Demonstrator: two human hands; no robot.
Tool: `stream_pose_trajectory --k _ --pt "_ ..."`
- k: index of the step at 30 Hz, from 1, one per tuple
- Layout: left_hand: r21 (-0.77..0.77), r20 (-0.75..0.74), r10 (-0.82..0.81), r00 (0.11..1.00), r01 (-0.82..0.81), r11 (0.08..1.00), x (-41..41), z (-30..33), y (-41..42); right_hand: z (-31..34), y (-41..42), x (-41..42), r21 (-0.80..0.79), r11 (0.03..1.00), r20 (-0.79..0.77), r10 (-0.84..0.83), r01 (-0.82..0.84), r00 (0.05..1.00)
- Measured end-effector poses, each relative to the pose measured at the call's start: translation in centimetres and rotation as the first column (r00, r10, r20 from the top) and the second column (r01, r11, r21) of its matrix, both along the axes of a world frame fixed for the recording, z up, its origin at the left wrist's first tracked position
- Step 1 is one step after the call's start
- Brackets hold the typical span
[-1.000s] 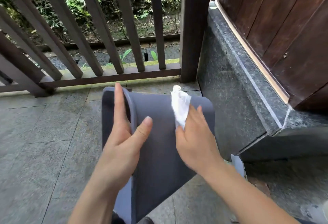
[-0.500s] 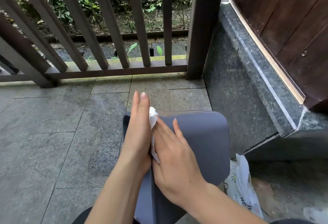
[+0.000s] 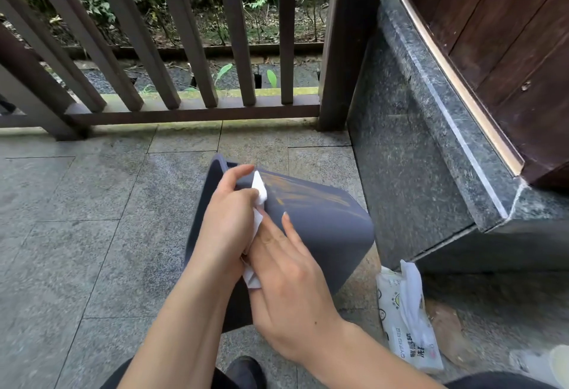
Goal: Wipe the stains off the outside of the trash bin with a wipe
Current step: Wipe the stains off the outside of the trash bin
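Grey bin (image 3: 311,228): left hand (image 3: 224,222) pinches wipe (image 3: 259,191), right hand (image 3: 295,284) flat, fingers straight.

The left hand (image 3: 224,222) curls its fingers (image 3: 243,170) at the trash bin (image 3: 323,222) rim; the right hand (image 3: 292,284) lies flat beside it, fingers straight

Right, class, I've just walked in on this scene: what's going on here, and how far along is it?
A person is cleaning a grey trash bin tipped on its side on a stone-tiled floor by a railing. The left hand pinches a white wipe against the bin's outer wall; the right hand lies on the bin beside it. Yellowish smears remain on the wall, so the job isn't finished. A pack of wipes lies on the floor to the right.
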State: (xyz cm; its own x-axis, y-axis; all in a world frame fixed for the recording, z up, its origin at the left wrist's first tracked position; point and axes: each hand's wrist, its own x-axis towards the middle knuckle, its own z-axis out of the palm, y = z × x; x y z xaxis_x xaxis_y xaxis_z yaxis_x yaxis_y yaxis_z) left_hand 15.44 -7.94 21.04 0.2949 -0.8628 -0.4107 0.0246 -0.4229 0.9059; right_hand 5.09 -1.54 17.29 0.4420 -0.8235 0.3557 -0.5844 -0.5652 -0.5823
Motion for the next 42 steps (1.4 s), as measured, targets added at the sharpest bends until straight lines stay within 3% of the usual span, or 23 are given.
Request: stream_pose_trajectory --k 4,11,16,20,23,27,30,36,42 --pt "0.098 -0.061 -0.004 0.998 0.009 0.995 0.4 -0.3 0.1 -0.5 0.7 0.3 0.011 1.0 0.044 0.002 -0.002 0.999" --pt "0.1 -0.207 0.064 0.976 -0.044 0.994 1.4 -0.9 0.0 -0.6 1.2 0.3 -0.022 0.999 0.086 0.043 -0.041 0.995" --pt "0.03 -0.11 0.043 0.993 -0.04 0.999 1.0 -0.2 -0.1 0.4 0.9 -0.3 -0.046 0.997 0.067 0.059 -0.056 0.996" --pt "-0.077 0.067 -0.007 0.998 0.012 0.997 0.8 -0.4 0.0 2.0 0.4 -1.2 -0.053 0.996 0.065 0.071 -0.068 0.995" --pt "-0.172 0.177 0.035 0.984 -0.004 0.985 0.8 -0.8 -0.1 3.3 -0.9 -3.5 -0.039 0.996 0.121 -0.073 0.078 0.99" --pt "-0.201 0.266 0.086 0.96 -0.032 0.979 1.5 -1.1 0.0 4.0 -4.4 -7.5 0.243 0.887 0.289 -0.453 0.393 0.843" --pt "-0.209 0.283 0.044 0.958 0.017 0.978 1.9 -1.1 0.3 3.9 -6.2 -8.6 0.411 0.825 0.387 -0.543 0.389 0.745" --pt "-0.202 0.347 -0.108 0.931 0.187 0.961 0.5 -1.3 1.1 3.3 -6.9 -7.2 0.317 0.916 0.233 -0.325 0.244 0.917" --pt "-0.225 0.325 -0.204 0.924 0.285 0.932 -0.4 -0.7 1.4 2.3 -7.2 -6.6 0.277 0.944 0.056 -0.2 0.177 0.978"
